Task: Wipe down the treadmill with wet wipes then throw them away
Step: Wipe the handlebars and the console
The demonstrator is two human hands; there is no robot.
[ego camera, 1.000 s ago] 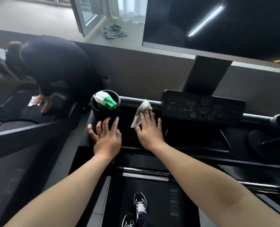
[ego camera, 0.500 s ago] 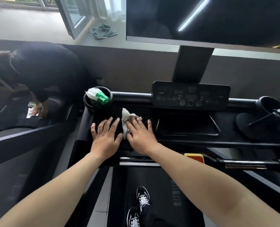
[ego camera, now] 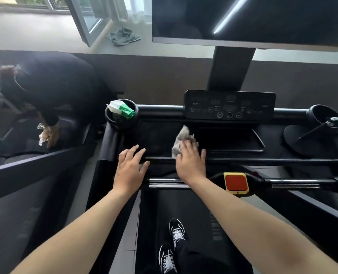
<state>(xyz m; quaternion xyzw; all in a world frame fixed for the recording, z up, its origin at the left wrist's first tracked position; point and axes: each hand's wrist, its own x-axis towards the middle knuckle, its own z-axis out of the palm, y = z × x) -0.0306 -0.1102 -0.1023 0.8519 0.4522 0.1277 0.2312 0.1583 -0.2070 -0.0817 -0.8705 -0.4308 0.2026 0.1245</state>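
Note:
I stand on a black treadmill (ego camera: 233, 161), facing its console tray. My right hand (ego camera: 191, 161) lies flat with straight fingers on a crumpled grey-white wet wipe (ego camera: 181, 138), pressing it onto the tray left of centre. My left hand (ego camera: 130, 165) rests flat on the tray's left front edge, fingers spread, holding nothing. A white and green wet-wipe pack (ego camera: 121, 109) sticks out of the left cup holder (ego camera: 109, 119). The control panel (ego camera: 230, 105) sits just beyond the wipe.
A large dark screen (ego camera: 253, 18) hangs above on a post. A red stop button (ego camera: 236, 182) sits on the front bar. The right cup holder (ego camera: 322, 113) holds a thin rod. Another person (ego camera: 51, 84) wipes the neighbouring treadmill at left. A grey cloth (ego camera: 123, 36) lies on the floor.
My right hand has slid the wipe to the right along the tray, away from the left hand. The left hand stays on the left edge. The view has tilted slightly down.

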